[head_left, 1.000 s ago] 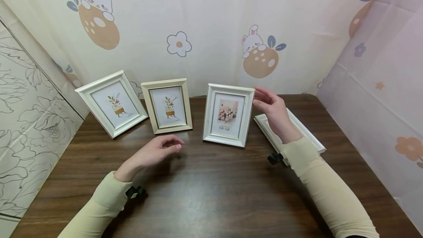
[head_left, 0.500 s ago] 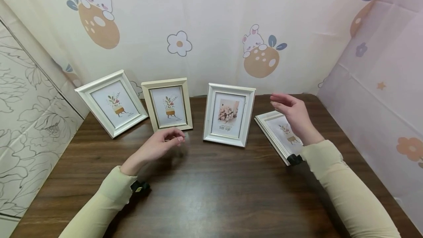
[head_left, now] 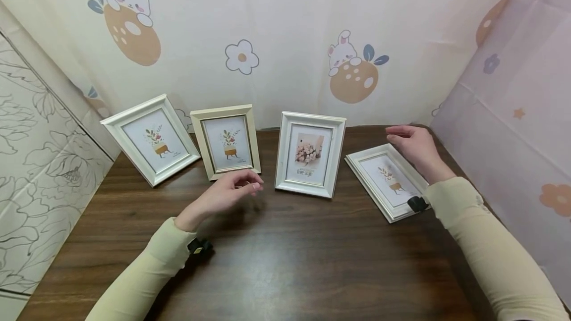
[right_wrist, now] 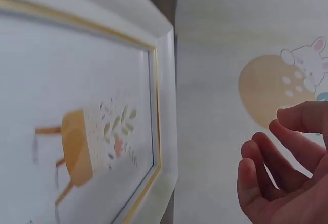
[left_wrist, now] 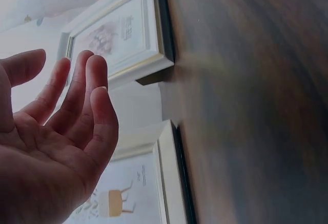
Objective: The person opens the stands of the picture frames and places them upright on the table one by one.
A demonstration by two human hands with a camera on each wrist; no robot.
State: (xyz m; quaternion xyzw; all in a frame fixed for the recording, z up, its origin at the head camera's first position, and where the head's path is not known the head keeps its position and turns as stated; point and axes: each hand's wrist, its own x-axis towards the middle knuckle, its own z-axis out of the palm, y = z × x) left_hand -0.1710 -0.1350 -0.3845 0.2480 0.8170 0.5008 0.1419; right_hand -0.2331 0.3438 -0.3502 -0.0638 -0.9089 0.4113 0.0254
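Three photo frames stand upright along the back of the table: a white one [head_left: 150, 140] tilted at the left, a cream one [head_left: 255, 150] beside it, and a white one with a flower picture [head_left: 308, 155] in the middle. A white photo frame with a plant picture [head_left: 388, 180] lies flat at the right, seemingly on another. My right hand [head_left: 418, 150] hovers over its far right corner, fingers loosely bent, holding nothing. My left hand [head_left: 225, 193] floats in front of the cream frame, fingers relaxed and nothing between them, as the left wrist view shows too.
The dark wooden table [head_left: 276, 256] runs back to a printed curtain [head_left: 285, 38] close behind the standing frames. A curtain also hangs along the right side, and a panel with line-drawn flowers [head_left: 53, 162] borders the left.
My right hand has left the edge of the flower-picture frame and moved right, over the flat-lying frame. My left hand has drifted slightly right and away from me.
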